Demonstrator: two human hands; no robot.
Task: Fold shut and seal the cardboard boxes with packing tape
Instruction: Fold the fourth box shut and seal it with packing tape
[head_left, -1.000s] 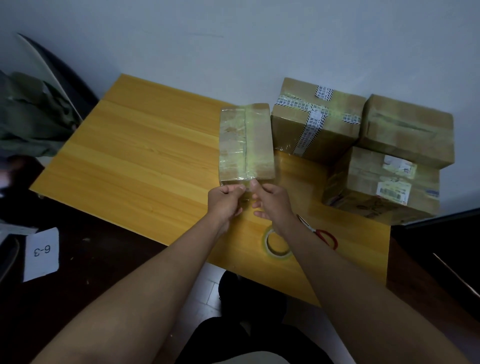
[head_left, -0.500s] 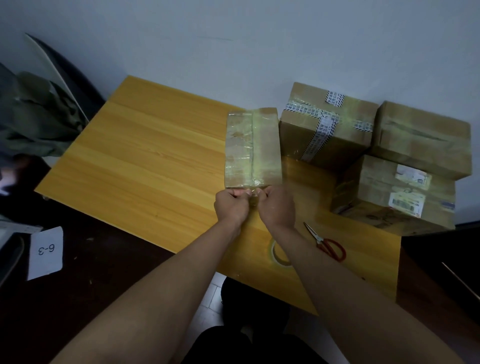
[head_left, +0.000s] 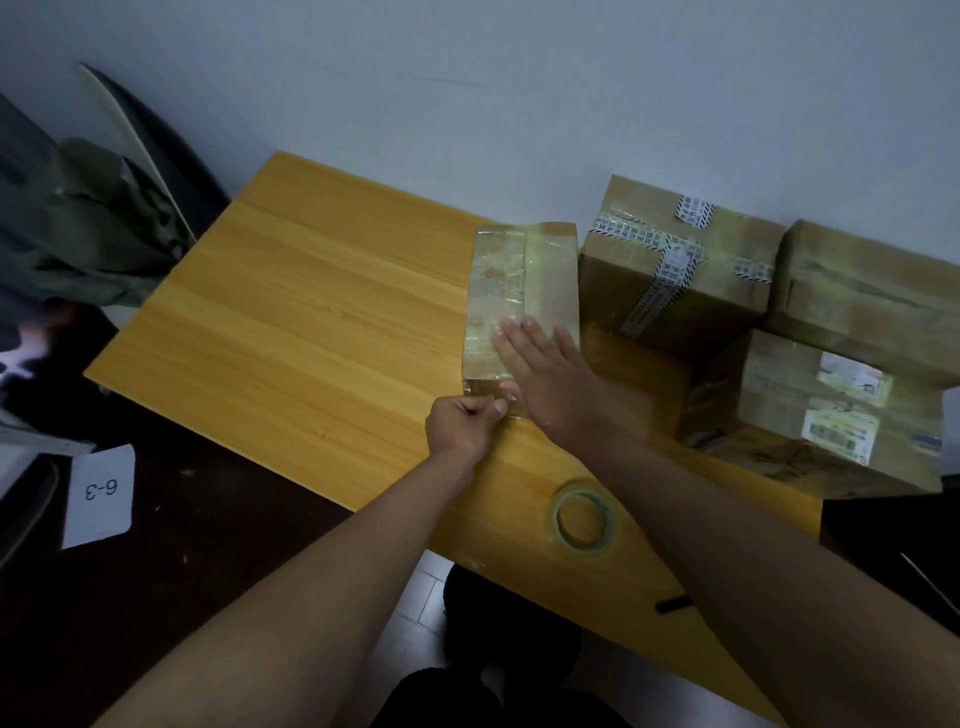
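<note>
Your right hand (head_left: 540, 374) has left the near edge of the box (head_left: 524, 291) and now lies flat on its taped top, fingers straight. Your left hand (head_left: 462, 423) still pinches the tape end at the near bottom edge. The box stands on the yellow table (head_left: 311, 312), beside three sealed boxes (head_left: 675, 270). The tape roll (head_left: 584, 519) lies between your arms. A white card (head_left: 101, 493) reads "6-3".
</note>
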